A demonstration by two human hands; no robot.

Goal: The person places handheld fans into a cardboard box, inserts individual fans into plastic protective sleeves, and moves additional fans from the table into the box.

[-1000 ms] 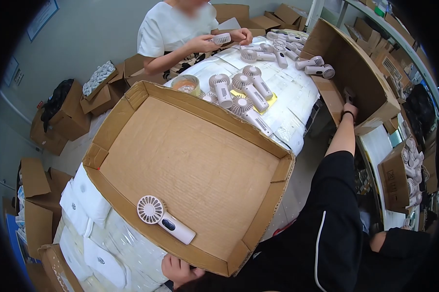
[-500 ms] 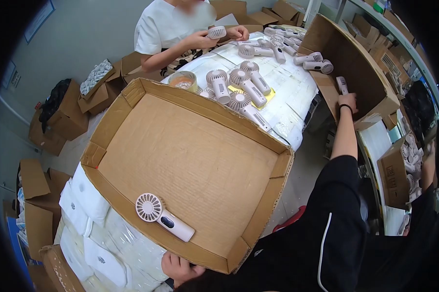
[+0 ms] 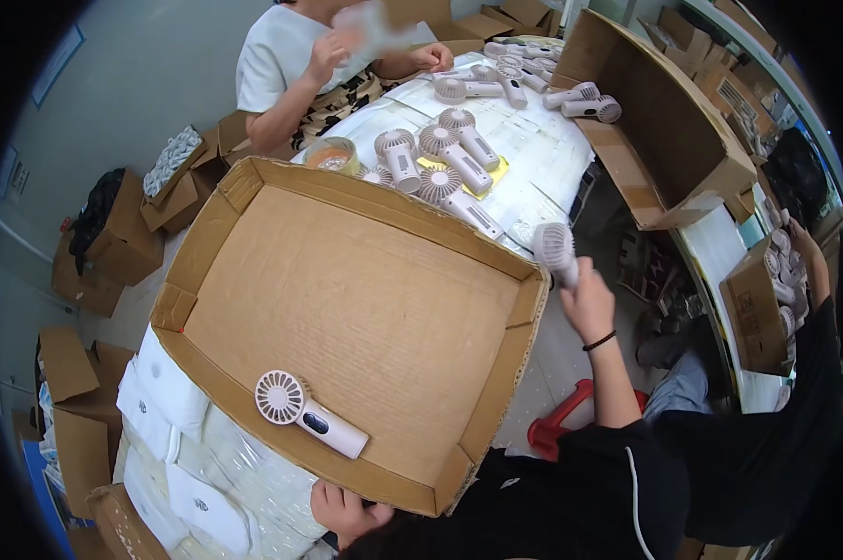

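My right hand (image 3: 590,301) is closed round the handle of a pale handheld fan (image 3: 556,250), held upright just beyond the right edge of a shallow cardboard tray (image 3: 347,308). Inside the tray, near its lower left side, lies one pink-white fan (image 3: 311,414) with a small dark display. My left hand (image 3: 343,511) grips the near wall of the tray from below, its fingers bent at the edge. Several fans (image 3: 459,154) lie on the white-covered table past the tray, some on a yellow sheet (image 3: 498,175).
A co-worker (image 3: 323,75) across the table holds something blurred. A large open box (image 3: 646,121) stands at the upper right. Further right, another person's hand (image 3: 804,241) is at a box of fans (image 3: 756,313). A tape roll (image 3: 333,156) and white pouches (image 3: 197,504) flank the tray.
My right hand has come back from the large open box toward the tray, bringing the fan with it. The co-worker's hand has risen. The fan in the tray lies as before.
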